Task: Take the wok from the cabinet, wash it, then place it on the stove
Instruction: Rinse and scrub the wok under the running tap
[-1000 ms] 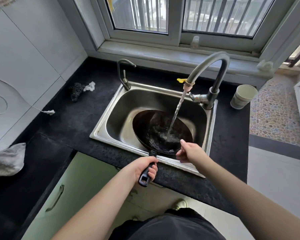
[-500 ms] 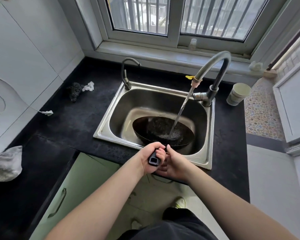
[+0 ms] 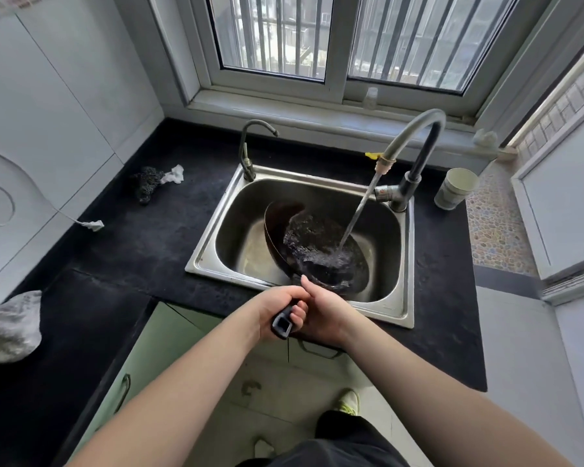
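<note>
You are looking at a black, speckled tabletop (image 3: 142,244) set with a shiny steel-grey sink (image 3: 406,264), and the wok (image 3: 321,254) in it is black with a dark brown tinge along its upper inside wall, its handle (image 3: 282,323) black too. The tall tap (image 3: 415,143) is dull grey with a beige nozzle and a small yellow tab beside it, and the cup (image 3: 455,187) is pale greenish white. The cabinet doors (image 3: 162,345) are light green, the wall tiles (image 3: 48,96) white, and the floor strip (image 3: 496,227) at the right is a pebble mosaic of tan, blue and brown.
</note>
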Tool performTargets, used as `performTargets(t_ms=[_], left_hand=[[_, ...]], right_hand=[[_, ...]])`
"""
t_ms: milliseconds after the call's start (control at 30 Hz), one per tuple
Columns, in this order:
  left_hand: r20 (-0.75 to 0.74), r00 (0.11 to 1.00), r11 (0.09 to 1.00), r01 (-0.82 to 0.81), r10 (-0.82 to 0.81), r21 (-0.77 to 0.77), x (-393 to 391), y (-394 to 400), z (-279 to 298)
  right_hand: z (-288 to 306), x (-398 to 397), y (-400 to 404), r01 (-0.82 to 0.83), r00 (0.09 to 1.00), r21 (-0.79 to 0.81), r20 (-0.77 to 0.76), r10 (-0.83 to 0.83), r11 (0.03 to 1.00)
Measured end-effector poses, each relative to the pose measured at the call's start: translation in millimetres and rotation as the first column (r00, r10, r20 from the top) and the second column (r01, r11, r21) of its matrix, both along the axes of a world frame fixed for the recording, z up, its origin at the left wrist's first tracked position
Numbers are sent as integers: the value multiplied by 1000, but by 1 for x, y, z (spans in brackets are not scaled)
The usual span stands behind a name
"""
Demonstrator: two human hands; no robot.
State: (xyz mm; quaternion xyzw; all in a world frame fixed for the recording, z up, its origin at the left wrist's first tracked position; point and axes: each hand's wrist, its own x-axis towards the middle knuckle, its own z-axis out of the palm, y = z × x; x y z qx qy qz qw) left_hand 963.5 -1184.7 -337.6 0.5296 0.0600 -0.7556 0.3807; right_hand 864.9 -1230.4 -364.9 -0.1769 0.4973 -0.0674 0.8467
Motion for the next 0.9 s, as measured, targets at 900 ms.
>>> performTargets(t_ms=[900], left_hand=[[748,-73,573,595,-659,563,41,-19,120]], right_hand=[[73,84,5,28,964,-88,265,-3,996]])
